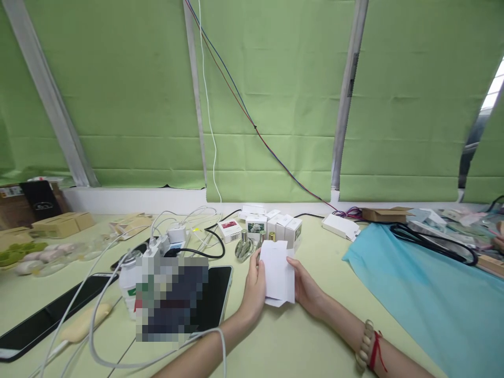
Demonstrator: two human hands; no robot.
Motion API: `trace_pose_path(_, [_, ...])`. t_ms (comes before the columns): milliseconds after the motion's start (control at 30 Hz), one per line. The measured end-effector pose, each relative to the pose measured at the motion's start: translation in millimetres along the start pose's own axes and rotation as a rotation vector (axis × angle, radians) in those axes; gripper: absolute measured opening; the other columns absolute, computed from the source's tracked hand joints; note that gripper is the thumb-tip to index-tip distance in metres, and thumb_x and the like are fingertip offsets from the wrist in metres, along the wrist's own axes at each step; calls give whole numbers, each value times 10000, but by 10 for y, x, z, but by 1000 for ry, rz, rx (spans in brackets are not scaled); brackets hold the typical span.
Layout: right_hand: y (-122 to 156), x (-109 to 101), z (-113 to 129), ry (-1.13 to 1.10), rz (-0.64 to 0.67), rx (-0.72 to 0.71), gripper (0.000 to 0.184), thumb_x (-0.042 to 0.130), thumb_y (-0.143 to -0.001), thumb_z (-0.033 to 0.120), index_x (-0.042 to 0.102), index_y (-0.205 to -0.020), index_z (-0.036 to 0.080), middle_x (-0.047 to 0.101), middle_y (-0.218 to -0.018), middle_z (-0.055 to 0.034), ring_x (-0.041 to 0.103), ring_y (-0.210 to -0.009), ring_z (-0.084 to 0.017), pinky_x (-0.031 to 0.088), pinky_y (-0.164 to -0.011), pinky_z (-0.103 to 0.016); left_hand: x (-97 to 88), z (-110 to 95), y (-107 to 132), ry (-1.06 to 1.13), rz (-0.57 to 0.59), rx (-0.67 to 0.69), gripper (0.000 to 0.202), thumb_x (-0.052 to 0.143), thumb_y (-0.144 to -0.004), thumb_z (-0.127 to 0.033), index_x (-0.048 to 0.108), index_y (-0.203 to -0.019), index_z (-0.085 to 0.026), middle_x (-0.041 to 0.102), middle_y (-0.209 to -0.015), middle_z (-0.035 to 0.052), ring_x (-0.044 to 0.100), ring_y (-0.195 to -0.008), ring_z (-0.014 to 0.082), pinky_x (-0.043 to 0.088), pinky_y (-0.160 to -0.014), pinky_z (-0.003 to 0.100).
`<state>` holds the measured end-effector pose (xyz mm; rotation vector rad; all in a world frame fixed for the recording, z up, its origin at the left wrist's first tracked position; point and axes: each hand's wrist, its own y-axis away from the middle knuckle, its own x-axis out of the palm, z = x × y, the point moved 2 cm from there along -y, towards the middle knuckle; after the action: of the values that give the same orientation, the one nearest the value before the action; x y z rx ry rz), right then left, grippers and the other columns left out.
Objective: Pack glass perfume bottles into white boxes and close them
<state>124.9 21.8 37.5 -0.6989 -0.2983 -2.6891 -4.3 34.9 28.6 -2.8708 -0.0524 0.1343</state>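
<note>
Between my two hands is a plain white cardboard box (277, 273) with loose flaps at its top and bottom ends. My left hand (254, 291) is closed along its left side, thumb on the front face. From the right, my right hand (309, 289) grips the box's edge, its fingers partly hidden behind the card. Just beyond stands a clear glass bottle (244, 249) with a gold cap, and further gold caps show behind the held box. Behind these are several small white boxes (291, 231), one with a white flower picture (256, 227), and a box with a red picture (229, 230).
On the left lie a phone (51, 310), a dark tablet (214, 294), white cables (94, 325), a power strip (157, 247) and a white bottle (128, 278). A blue cloth (425, 289) covers the right side, with a black cable (433, 244) over it. An opened white box (340, 227) lies at the back.
</note>
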Motion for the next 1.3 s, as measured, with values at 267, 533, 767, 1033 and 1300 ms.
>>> trace_pose_path(267, [-16,-21,-44,56,35,-52,615,650,-668,640,504,-1095,223,503,-671,37,387,-522,-66,225,-444,-152,45,-77,70,-163,171,159,637,491,-863,-460,266,-1397,-196,270,-1448,115,256,-1351,230,215,-1124,401])
trace_pose_path(533, [28,-8,17,113,14,-82,722,561,-695,724,458,-1240,262,603,-1112,-55,577,-767,-147,364,-507,-205,50,-57,76,-108,293,179,792,576,-778,-349,153,-1424,-173,228,-1471,147,258,-1350,262,230,-1111,430])
trace_pose_path(767, [17,-31,10,151,100,-125,682,643,-749,539,351,-1325,321,554,-1215,-42,600,-893,-158,434,-565,-203,46,-123,84,-31,263,136,862,559,-757,-456,109,-1425,-148,238,-1466,165,274,-1344,276,256,-1100,421])
trace_pose_path(1033, [32,-2,23,218,83,-147,816,692,-737,453,240,-1400,304,524,-1225,-80,594,-992,-209,519,-742,-334,12,-113,78,26,317,135,876,476,-766,-617,124,-1423,-157,180,-1494,149,205,-1375,280,211,-1124,431])
trace_pose_path(1300, [24,2,6,260,100,-159,800,664,-745,477,251,-1404,289,482,-1276,-100,598,-988,-230,536,-705,-347,24,-74,80,8,322,148,775,469,-801,-567,175,-1407,-184,215,-1477,130,252,-1353,255,214,-1119,425])
